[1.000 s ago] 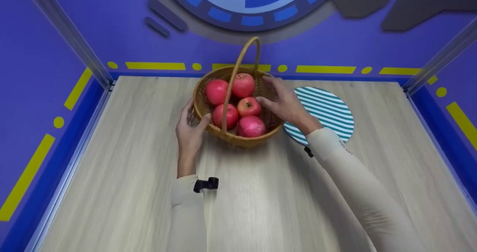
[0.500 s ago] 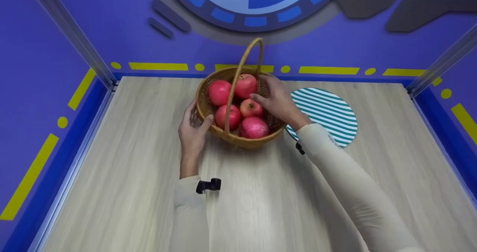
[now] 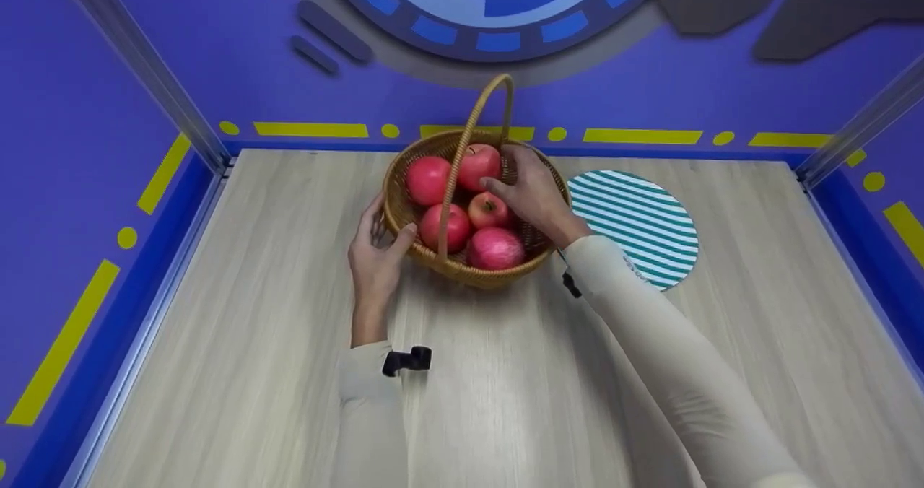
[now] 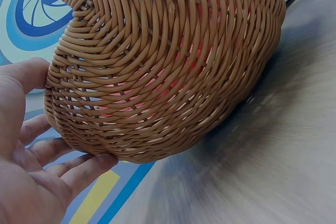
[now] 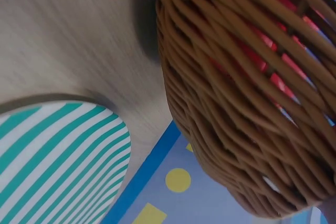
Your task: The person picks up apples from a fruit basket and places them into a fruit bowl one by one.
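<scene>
A brown wicker basket (image 3: 484,277) with a tall arched handle stands on the table, holding several red apples (image 3: 495,248). My left hand (image 3: 374,264) holds the basket's left side, thumb at the rim and fingers spread against the outer wall. In the left wrist view, that hand's fingertips (image 4: 107,162) touch the woven side low down. My right hand (image 3: 534,195) reaches over the right rim into the basket. Its thumb overlaps the lower edge of the back apple (image 3: 480,167), and its fingers reach beside it. Those fingers are partly hidden; the right wrist view shows the basket's outer wall.
A round mat (image 3: 642,221) with teal and white stripes lies right of the basket, partly under my right forearm in the head view. The wooden table (image 3: 253,315) is bounded by blue-purple panels (image 3: 216,55) at the back and sides.
My right hand has moved left, deeper into the basket, from near its right side up to the back apple. The left hand keeps its hold on the basket, and the apples have stayed put.
</scene>
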A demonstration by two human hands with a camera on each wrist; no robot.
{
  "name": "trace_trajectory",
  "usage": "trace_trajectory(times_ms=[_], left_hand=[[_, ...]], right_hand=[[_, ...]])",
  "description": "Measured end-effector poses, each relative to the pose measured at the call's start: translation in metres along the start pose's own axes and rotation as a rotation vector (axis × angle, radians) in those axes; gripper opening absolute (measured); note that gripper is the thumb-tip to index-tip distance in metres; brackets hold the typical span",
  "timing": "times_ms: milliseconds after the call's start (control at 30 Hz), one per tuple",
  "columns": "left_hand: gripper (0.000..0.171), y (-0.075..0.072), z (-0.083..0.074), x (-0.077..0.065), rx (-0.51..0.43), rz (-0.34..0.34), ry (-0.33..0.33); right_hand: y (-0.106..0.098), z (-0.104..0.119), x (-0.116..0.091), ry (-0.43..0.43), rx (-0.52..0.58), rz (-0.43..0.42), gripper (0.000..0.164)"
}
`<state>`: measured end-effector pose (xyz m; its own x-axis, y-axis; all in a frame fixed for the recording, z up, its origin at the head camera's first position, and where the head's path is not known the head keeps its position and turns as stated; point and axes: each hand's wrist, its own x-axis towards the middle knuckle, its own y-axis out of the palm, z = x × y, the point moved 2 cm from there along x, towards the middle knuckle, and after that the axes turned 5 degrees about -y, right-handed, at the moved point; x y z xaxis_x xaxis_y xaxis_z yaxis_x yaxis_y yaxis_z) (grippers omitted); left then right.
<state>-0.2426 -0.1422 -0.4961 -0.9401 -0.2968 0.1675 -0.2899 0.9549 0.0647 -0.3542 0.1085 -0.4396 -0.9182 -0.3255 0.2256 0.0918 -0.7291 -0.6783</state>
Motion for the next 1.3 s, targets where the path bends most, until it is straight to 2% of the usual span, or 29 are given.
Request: trace_trajectory(times_ms=[267,433,667,967,1300], left_hand=[[0.070,0.000,0.000,0.000,0.006,-0.009,-0.006],[0.069,0.001,0.000,0.000,-0.005,-0.005,0.003],[0.067,0.001,0.000,0.000,-0.005,-0.008,0.003],[0.068,0.000,0.001,0.000,-0.012,0.001,-0.003],[0.068,0.001,0.001,0.000,0.010,-0.010,0.006]], right_hand=[[0.008,0.001,0.008,0.034,0.000,0.001,0.061],[0.011,0.000,0.011,0.058,-0.041,0.012,0.065],[0.013,-0.003,0.014,0.045,-0.032,0.057,0.072],[0.014,-0.007,0.014,0.073,0.024,0.045,0.058],[0.017,-0.008,0.020,0.128,-0.016,0.052,0.067]])
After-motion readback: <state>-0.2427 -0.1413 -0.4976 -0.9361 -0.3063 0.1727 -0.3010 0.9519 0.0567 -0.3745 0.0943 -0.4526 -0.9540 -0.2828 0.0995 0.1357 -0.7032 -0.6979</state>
